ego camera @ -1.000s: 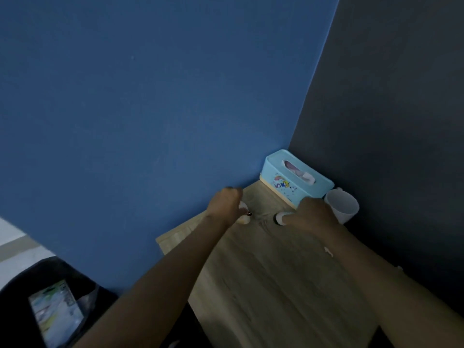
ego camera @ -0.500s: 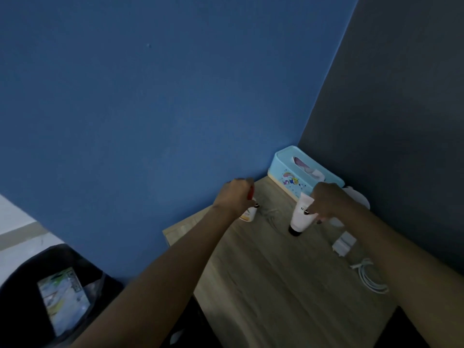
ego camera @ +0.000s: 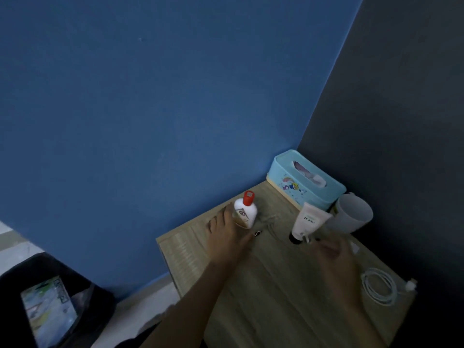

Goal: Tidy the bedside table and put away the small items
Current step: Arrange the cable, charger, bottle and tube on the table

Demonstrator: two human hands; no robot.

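On the wooden bedside table (ego camera: 276,292) a small white bottle with a red cap (ego camera: 246,209) stands upright near the blue wall. My left hand (ego camera: 226,237) sits just in front of it with fingers spread, its fingertips still beside the bottle's base. A white cream tube (ego camera: 309,222) stands cap-down to the right, leaning a little. My right hand (ego camera: 334,257), blurred, hovers open just in front of the tube and apart from it.
A light blue tissue box (ego camera: 305,180) fills the back corner, with a white cup (ego camera: 352,216) beside it. A coiled white cable with a plug (ego camera: 381,287) lies at the table's right edge. A black bin holding a wrapper (ego camera: 47,310) stands on the floor, lower left.
Both hands have let go: the bottle and the tube now stand on the table by themselves, and both hands have drawn back toward me. The camera has tilted, showing more of the table.
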